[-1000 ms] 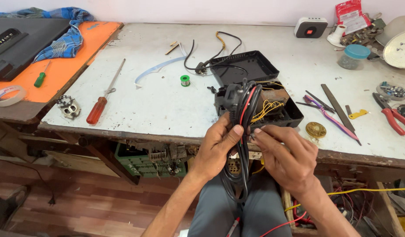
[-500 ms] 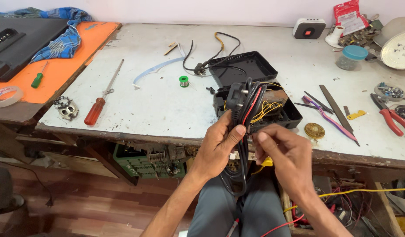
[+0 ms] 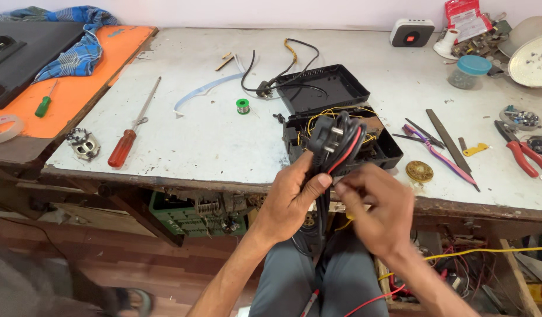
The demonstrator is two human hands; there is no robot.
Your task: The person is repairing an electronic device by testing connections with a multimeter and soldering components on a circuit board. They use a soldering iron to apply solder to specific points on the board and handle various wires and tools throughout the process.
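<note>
Left hand (image 3: pixel 294 196) grips a folded bundle of black power cord (image 3: pixel 335 149), thumb pressed across the loops; the three-pin plug (image 3: pixel 325 134) stands at the top of the bundle, pins facing up and to the right. A red wire (image 3: pixel 348 154) runs down through the same loops. Right hand (image 3: pixel 379 208) sits just beside the left, its fingers (image 3: pixel 348 189) pinching the cord strands below the plug. The bundle is held in front of the tabletop (image 3: pixel 212 135) edge, above the person's lap, with loose cord trailing down between the knees.

Directly behind the bundle: an opened black plastic case (image 3: pixel 381 145) with yellow wiring inside, its lid (image 3: pixel 324 88) lying just beyond it.

Judgement on handling: the cord looks stiff and springy, so the left thumb likely needs to hold firm pressure or the loops will spread. The right hand would do well to work one strand at a time and keep the red wire apart from the black so neither snags. Pulling hard toward the lap could drag the case off the edge, if the cord is attached.

Elsewhere on the tabletop: red-handled screwdriver (image 3: pixel 125 144) well to the left, small green solder spool (image 3: pixel 243 105), red-handled pliers (image 3: pixel 526 154) far right.
</note>
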